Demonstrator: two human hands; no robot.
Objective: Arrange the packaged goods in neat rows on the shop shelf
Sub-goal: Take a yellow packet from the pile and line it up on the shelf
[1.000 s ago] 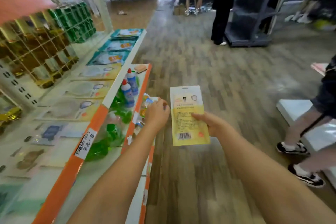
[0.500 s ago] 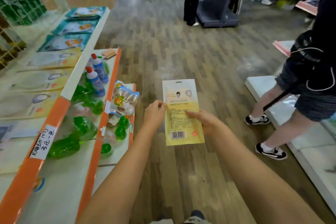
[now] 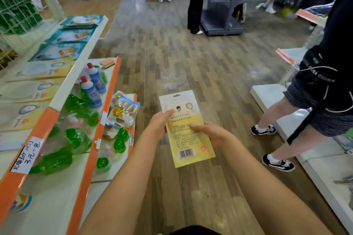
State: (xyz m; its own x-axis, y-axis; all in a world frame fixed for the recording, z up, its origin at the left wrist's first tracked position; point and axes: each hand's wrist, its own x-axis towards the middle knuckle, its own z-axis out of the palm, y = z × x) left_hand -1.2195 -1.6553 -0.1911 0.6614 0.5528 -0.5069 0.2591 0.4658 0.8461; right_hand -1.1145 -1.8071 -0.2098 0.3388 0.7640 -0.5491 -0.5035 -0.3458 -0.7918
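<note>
A flat yellow and white packet with a barcode faces me, held over the wooden floor in front of my body. My left hand grips its left edge and my right hand pinches its right edge. To the left stands the shop shelf with orange price strips. On its top tier lie matching pale yellow packets in a row, and teal packets beyond them. Lower tiers hold green bagged goods, two blue bottles and a snack bag.
A person in dark shorts and black sneakers stands close on the right beside a white low platform. A grey shelf unit and other people stand at the back. A handwritten price tag hangs on the shelf front.
My left hand has come off the shelf and taken the packet's left edge. The view has tilted downward and the packet has come nearer my body.
</note>
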